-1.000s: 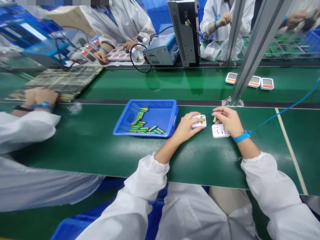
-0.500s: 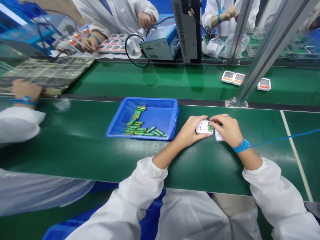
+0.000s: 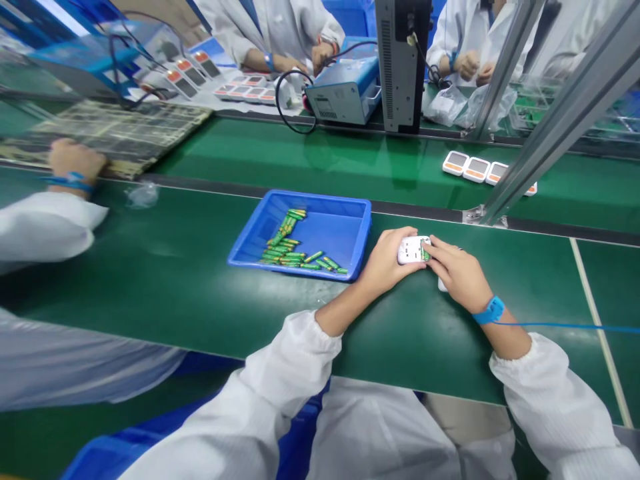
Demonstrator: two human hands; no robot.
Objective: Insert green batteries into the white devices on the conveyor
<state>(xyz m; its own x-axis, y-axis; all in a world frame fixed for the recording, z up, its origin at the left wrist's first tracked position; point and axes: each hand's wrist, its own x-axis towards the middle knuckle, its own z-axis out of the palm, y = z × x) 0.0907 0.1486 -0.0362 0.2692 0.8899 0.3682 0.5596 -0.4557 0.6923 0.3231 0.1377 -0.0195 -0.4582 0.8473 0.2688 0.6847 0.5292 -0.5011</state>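
Observation:
My left hand is closed around the side of a small white electronic device, whose back faces up. A green battery lies at the right end of the device's back. My right hand, with a blue wrist strap, has its fingertips closed on this battery. Partly hidden under the right hand is another white piece on the green table; its kind does not show. Left of my left hand stands a blue tray with several green batteries in it.
White devices with orange bands sit in a row on the green conveyor, behind a slanted metal post. A co-worker's hand rests near a gridded panel at left. A blue strap cord runs right.
The right fingers have moved lower over the battery in the device. Another device has come into view in the conveyor row. The whole view has shifted slightly.

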